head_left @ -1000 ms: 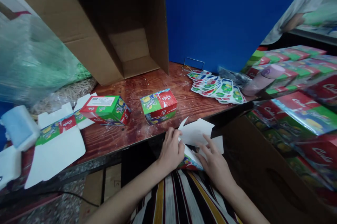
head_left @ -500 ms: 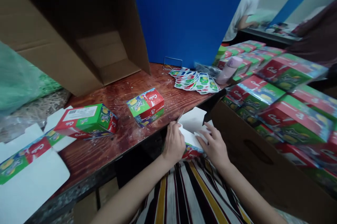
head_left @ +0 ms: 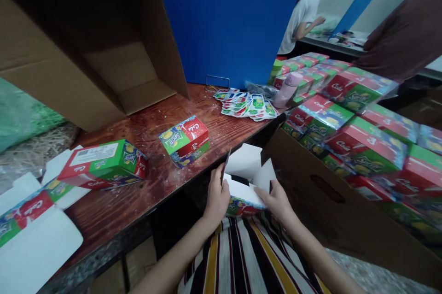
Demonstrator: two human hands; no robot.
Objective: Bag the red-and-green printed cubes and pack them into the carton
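An open printed carton [head_left: 245,192] with white inner flaps is between my hands, close to my striped clothing and just off the table's front edge. My left hand [head_left: 218,195] grips its left side, thumb over the near edge. On the right side my right hand [head_left: 276,199] pinches the carton by a near corner flap. The top flaps stand up and apart, and a dark gap shows between them. On the table beyond sits a closed Cola and Sprite box [head_left: 184,141]. A second closed box [head_left: 105,164] lies farther left, partly over flat unfolded cartons [head_left: 37,234].
A large open cardboard box [head_left: 134,73] stands on the wooden table [head_left: 145,202] before a blue panel [head_left: 228,17]. Printed cards [head_left: 247,104] and a pink bottle [head_left: 288,89] lie right of it. Wrapped boxes [head_left: 366,146] fill a big carton at right. Two people are behind.
The carton's flaps have spread wider apart. My right hand has lowered from the upper flaps to the near right corner, and my left hand has shifted down its side. The view has turned slightly.
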